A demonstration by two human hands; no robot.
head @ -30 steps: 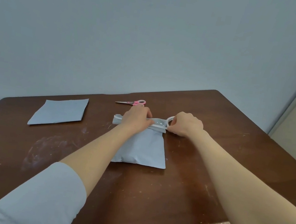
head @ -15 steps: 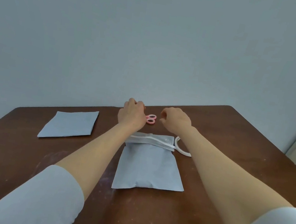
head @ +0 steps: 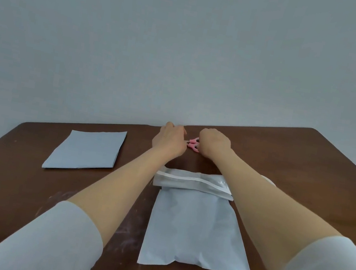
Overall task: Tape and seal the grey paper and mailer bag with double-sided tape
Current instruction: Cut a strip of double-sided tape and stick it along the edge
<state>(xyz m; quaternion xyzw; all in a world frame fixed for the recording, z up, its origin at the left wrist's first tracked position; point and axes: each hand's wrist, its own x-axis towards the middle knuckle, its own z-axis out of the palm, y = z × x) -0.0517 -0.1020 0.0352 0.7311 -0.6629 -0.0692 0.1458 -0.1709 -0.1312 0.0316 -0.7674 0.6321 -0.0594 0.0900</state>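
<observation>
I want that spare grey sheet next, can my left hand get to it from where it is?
Probably yes. The left hand is at the pink scissors, and the grey sheet lies flat to its left on the table, with only bare wood between them.

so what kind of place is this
Likely a home desk used for packing: a worn wooden table against a bare wall, with a mailer bag, grey paper and pink scissors.

One wooden worktop [head: 12,190] carries one filled grey mailer bag [head: 193,235] with one white tape strip [head: 188,179] on its flap, one flat grey paper [head: 88,149] and one pair of pink-handled scissors [head: 193,144]. Two hands reach in: left hand [head: 169,139], right hand [head: 213,145].
</observation>
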